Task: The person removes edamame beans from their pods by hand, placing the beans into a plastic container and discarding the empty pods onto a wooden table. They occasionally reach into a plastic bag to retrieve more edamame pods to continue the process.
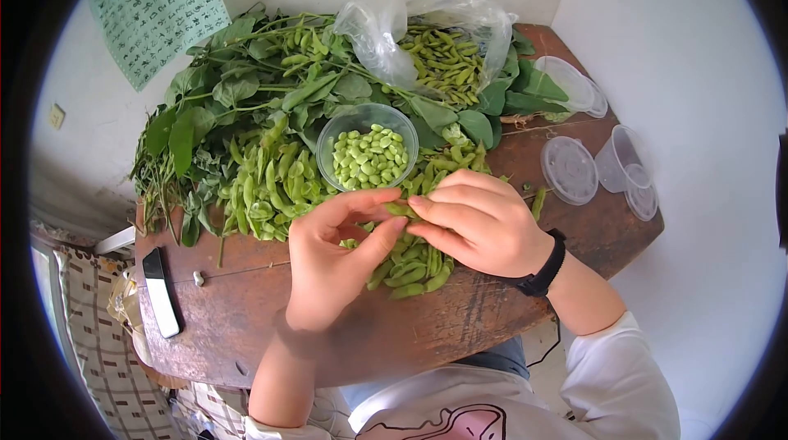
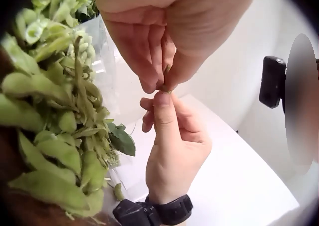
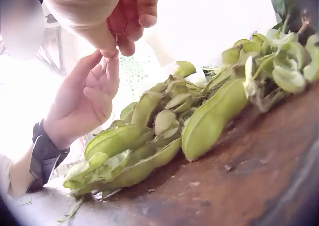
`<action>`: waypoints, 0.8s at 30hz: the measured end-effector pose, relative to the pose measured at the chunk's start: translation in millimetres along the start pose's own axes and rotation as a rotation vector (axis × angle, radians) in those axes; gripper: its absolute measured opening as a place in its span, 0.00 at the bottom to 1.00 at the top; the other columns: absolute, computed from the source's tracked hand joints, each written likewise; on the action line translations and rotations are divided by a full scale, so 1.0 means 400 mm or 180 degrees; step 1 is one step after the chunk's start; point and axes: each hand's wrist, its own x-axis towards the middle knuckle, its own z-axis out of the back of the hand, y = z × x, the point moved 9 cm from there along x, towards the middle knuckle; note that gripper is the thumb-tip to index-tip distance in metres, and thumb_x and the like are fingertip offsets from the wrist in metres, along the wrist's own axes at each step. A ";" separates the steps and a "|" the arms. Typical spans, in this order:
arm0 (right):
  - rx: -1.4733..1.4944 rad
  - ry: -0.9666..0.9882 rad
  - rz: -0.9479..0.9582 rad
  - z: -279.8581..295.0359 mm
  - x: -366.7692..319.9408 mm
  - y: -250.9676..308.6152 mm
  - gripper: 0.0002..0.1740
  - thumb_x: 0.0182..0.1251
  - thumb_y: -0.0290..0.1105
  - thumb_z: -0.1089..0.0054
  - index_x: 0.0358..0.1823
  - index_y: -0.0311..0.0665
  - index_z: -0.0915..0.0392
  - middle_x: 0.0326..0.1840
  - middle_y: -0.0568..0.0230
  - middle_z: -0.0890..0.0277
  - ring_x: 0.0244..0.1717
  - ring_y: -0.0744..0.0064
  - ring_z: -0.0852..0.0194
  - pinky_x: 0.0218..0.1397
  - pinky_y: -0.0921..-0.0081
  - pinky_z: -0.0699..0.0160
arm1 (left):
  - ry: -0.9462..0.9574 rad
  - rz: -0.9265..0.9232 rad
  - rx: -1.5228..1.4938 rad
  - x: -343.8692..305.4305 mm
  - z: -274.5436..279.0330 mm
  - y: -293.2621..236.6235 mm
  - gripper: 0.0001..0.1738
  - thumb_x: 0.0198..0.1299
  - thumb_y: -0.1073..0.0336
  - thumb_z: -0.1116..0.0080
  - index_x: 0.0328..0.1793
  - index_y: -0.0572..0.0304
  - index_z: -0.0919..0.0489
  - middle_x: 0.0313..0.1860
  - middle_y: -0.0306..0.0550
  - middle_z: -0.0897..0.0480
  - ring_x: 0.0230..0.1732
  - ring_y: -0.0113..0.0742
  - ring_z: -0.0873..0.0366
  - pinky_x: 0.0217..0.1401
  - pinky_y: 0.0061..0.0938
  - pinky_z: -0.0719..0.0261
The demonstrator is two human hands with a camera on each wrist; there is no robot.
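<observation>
In the head view a green soybean pod is between the fingertips of both hands, just in front of a clear plastic bowl. My left hand pinches one end with thumb and fingers. From the other side my right hand grips the pod, its fingers covering much of it. Shelled green beans lie in the bowl. Below the hands are loose pods on the table. The left wrist view shows the fingertips of the left hand and right hand meeting at the pod.
Leafy bean stalks and more pods cover the table's back and left. Behind the bowl is a clear plastic bag with pods. Plastic lids and a clear cup sit at right, a phone at left on the wooden table.
</observation>
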 end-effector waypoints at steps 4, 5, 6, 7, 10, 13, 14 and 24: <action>0.0412 0.0096 -0.0324 -0.007 -0.013 -0.036 0.13 0.55 0.26 0.24 0.39 0.30 0.18 0.34 0.59 0.19 0.35 0.61 0.20 0.36 0.68 0.20 | 0.0050 -0.0633 0.0720 -0.001 -0.007 -0.036 0.21 0.56 0.77 0.32 0.58 0.66 0.16 0.40 0.47 0.11 0.39 0.26 0.14 0.38 0.20 0.16; 0.0569 0.0110 -0.0497 -0.013 -0.014 -0.045 0.11 0.56 0.25 0.25 0.38 0.30 0.18 0.32 0.58 0.19 0.33 0.61 0.20 0.35 0.68 0.20 | 0.0053 -0.0634 0.0718 -0.001 -0.006 -0.034 0.21 0.56 0.77 0.32 0.58 0.66 0.16 0.40 0.47 0.11 0.39 0.26 0.14 0.38 0.20 0.16; 0.0728 0.0126 -0.0671 -0.018 -0.017 -0.054 0.09 0.56 0.23 0.26 0.37 0.30 0.17 0.31 0.58 0.19 0.31 0.61 0.21 0.34 0.69 0.21 | 0.0057 -0.0654 0.0781 -0.001 -0.007 -0.035 0.21 0.56 0.77 0.33 0.58 0.66 0.16 0.39 0.47 0.11 0.38 0.26 0.14 0.38 0.21 0.15; 0.0728 0.0127 -0.0673 -0.018 -0.018 -0.050 0.09 0.56 0.23 0.26 0.37 0.30 0.17 0.31 0.58 0.19 0.31 0.61 0.21 0.34 0.69 0.21 | 0.0059 -0.0674 0.0844 -0.002 -0.007 -0.035 0.22 0.56 0.77 0.33 0.59 0.65 0.16 0.38 0.47 0.11 0.37 0.26 0.14 0.37 0.22 0.15; 0.0896 0.0160 -0.1004 -0.022 -0.024 -0.066 0.06 0.57 0.22 0.28 0.35 0.31 0.17 0.29 0.58 0.19 0.30 0.62 0.21 0.32 0.71 0.22 | 0.0092 -0.0546 0.0722 -0.001 -0.011 -0.030 0.22 0.56 0.77 0.35 0.59 0.65 0.16 0.37 0.45 0.12 0.37 0.24 0.15 0.39 0.20 0.16; 0.1091 0.0242 -0.1192 -0.028 -0.028 -0.076 0.04 0.57 0.22 0.29 0.34 0.31 0.16 0.27 0.59 0.19 0.28 0.65 0.21 0.29 0.73 0.24 | 0.0051 -0.0093 0.0214 -0.001 -0.010 0.002 0.21 0.57 0.78 0.36 0.59 0.67 0.17 0.35 0.41 0.13 0.37 0.23 0.17 0.41 0.19 0.17; 0.1178 0.0272 -0.1343 -0.034 -0.034 -0.082 0.03 0.59 0.23 0.30 0.33 0.31 0.16 0.27 0.60 0.18 0.28 0.69 0.20 0.29 0.75 0.24 | 0.0047 -0.0097 0.0213 -0.001 -0.009 0.000 0.21 0.57 0.78 0.36 0.59 0.67 0.17 0.35 0.41 0.13 0.37 0.23 0.17 0.41 0.19 0.17; 0.2562 0.0334 -0.2973 -0.088 -0.089 -0.130 0.07 0.74 0.26 0.41 0.42 0.27 0.19 0.37 0.65 0.16 0.39 0.77 0.14 0.40 0.82 0.18 | 0.0124 0.0473 -0.0946 0.002 -0.016 0.047 0.20 0.62 0.79 0.41 0.61 0.68 0.21 0.37 0.38 0.17 0.40 0.26 0.16 0.40 0.19 0.18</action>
